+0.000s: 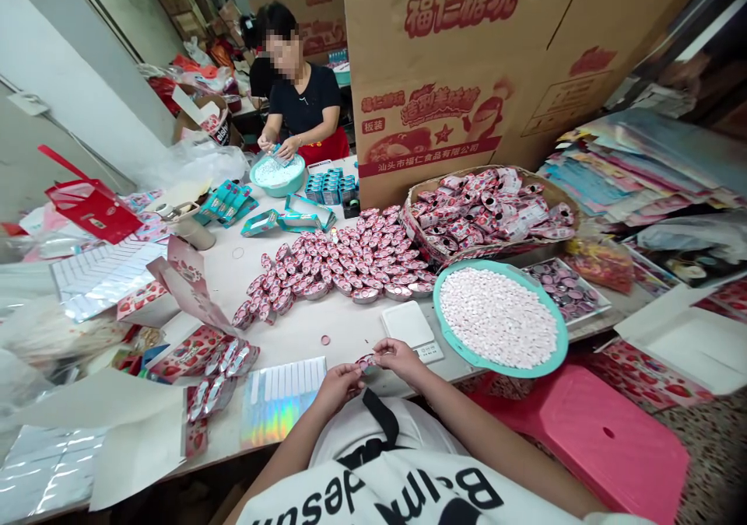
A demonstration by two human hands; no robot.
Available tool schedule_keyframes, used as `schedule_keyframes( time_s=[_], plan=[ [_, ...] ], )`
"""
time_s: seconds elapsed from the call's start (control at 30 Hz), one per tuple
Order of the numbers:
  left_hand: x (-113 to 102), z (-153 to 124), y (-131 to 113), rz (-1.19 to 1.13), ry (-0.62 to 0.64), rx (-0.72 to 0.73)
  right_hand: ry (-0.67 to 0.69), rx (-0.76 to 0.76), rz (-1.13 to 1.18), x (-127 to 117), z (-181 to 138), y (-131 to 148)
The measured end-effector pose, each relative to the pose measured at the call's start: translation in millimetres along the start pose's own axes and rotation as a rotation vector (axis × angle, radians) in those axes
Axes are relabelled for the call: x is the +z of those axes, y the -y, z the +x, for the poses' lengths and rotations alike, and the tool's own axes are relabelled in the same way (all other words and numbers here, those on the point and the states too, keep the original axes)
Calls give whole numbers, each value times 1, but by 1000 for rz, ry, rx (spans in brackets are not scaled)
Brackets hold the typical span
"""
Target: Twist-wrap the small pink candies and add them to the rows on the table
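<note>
My left hand (339, 383) and my right hand (397, 354) meet at the near edge of the white table (344, 327) and pinch one small pink round tin (366, 362) between their fingertips. Just beyond them lies a small white digital scale (412, 328). To the right sits a teal basin (500, 319) full of small white-pink candies. Further back, rows of filled pink tins (344, 264) cover the middle of the table. One loose pink lid (325, 340) lies near my left hand.
A wicker basket (490, 210) of wrapped packets stands before a big printed carton (467, 66). Holographic sheets (280, 400) and strawberry-print bags (204, 354) lie at the left, a pink stool (607, 439) at the right. A person in black (303, 101) works over another teal bowl (278, 173) at the far end.
</note>
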State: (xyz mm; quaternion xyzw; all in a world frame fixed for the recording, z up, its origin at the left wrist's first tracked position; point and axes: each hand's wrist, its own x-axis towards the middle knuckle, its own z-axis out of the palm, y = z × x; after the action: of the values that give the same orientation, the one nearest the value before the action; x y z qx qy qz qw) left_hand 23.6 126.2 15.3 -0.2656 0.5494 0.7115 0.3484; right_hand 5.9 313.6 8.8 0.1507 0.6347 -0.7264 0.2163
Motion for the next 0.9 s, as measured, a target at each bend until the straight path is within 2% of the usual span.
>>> schedule_keyframes(
  time_s=[0.2,0.27,0.4,0.5,0.63,0.77,0.9],
  plan=[
    [-4,1,-4,73,-38,44,141,12,9,-3,1,-5],
    [-5,2,-4,79,-55,60,142,10,-123,-2,6,-7],
    [-9,7,-3,143,-97,106,111,-74,-539,-1,18,-10],
    [-11,9,-4,169,-163,125,135,-122,-695,-1,22,-7],
    [-12,7,-9,163,-195,142,103,-153,-699,-1,22,-2],
    [-12,5,-12,173,-200,127,110,-121,-597,1,22,-1],
    [-12,7,-11,169,-217,86,114,-174,-522,1,23,-5]
  ],
)
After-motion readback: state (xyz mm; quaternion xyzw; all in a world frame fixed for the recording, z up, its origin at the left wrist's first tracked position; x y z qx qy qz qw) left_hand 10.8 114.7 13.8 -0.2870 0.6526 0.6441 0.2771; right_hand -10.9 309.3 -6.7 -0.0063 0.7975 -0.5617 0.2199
